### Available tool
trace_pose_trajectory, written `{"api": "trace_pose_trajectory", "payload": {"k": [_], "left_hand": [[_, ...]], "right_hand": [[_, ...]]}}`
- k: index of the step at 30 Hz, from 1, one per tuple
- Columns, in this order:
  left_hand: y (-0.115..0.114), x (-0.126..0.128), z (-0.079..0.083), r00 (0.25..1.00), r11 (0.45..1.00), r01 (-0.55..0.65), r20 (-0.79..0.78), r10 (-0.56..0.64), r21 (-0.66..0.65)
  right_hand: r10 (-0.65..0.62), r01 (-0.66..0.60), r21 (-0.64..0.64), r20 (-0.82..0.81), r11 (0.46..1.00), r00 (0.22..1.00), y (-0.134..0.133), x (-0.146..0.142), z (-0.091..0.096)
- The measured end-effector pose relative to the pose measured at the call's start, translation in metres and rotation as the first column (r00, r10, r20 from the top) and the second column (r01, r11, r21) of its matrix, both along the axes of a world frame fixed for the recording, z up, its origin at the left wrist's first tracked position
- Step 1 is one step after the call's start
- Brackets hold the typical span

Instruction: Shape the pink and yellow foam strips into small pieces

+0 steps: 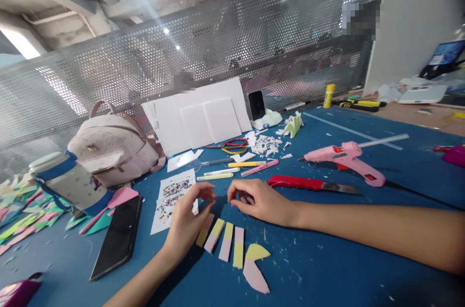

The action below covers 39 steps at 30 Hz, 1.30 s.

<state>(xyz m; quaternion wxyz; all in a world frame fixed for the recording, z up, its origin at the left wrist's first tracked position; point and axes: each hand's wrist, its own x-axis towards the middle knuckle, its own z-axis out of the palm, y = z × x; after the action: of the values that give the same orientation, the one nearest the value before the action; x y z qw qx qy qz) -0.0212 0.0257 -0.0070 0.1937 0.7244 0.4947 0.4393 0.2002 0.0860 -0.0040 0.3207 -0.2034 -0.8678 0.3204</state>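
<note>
Left hand [187, 220] is raised just off the blue surface [327, 258] in the head view, thumb and fingers pinched on a small white scrap [195, 207] that hangs from the fingertips with its long side roughly upright. Right hand [261, 203] rests on the surface just right of it, fingers curled in and drawn to the thumb; I cannot tell whether anything sits between them. The two sets of fingertips face each other across a narrow gap.

Directly on the near side of that gap lies a row of four pink-and-yellow foam strips [227, 242], side by side, long axes running near to far. The leftmost strips sit under the left hand, which is the nearer hand to them. A curved pink-and-yellow foam piece [255, 268] lies at the right end of the row.

A red-handled knife [301, 183] lies just beyond the right hand, blade pointing right. A black phone [118, 237] lies left of the left wrist.
</note>
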Motion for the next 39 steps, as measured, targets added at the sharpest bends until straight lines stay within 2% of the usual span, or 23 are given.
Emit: {"api": "trace_pose_trajectory", "payload": {"k": [12,39], "left_hand": [[-0.008,0.011,0.003,0.996,1.000,0.024,0.086,-0.025,0.017],[-0.010,0.015,0.005,0.998,1.000,-0.012,0.069,0.010,0.026]], "right_hand": [[-0.024,0.024,0.022,0.002,0.999,1.000,0.000,-0.001,-0.002],[-0.026,0.026,0.063,0.001,0.998,1.000,-0.001,0.000,-0.001]]}}
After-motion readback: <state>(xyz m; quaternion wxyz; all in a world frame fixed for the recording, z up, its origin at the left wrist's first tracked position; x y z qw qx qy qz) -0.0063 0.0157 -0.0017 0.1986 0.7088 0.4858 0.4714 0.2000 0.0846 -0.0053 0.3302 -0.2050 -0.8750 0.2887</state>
